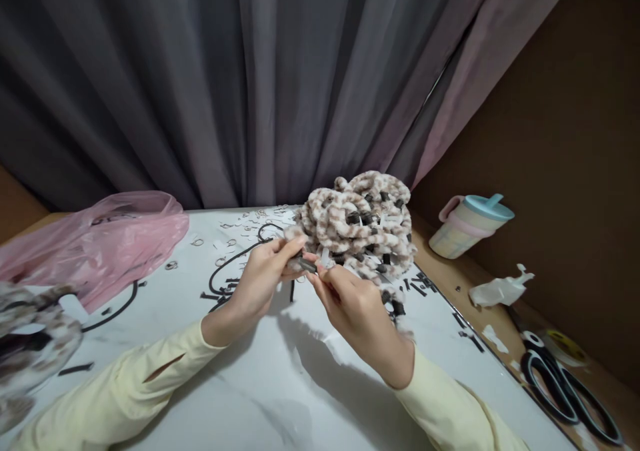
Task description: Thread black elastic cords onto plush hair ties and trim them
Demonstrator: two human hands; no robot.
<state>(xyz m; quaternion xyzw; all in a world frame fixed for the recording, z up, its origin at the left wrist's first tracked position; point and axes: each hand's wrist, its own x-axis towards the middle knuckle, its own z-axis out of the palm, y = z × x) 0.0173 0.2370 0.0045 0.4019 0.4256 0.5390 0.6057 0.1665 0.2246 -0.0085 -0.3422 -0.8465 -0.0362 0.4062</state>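
Both hands meet over the middle of the white tabletop point(320, 377). My left hand point(260, 274) pinches the end of a fluffy spotted strip, with thumb and fingers pressed together. My right hand point(353, 304) has its fingers closed around a small dark band point(307, 265) at that same end. Fingertips hide part of the band, so its exact shape is unclear. Just behind my hands lies a heap of fluffy white-and-brown loops point(360, 221), with black bands and small white tags on them.
A pink plastic bag point(150, 237) and more fluffy loops point(60, 337) lie left. Small rings point(197, 242) and black strips point(473, 339) are scattered about. Right stand a lidded cup point(470, 227), a crumpled white packet point(500, 291) and black-handled scissors point(545, 384). Curtains point(260, 91) hang behind.
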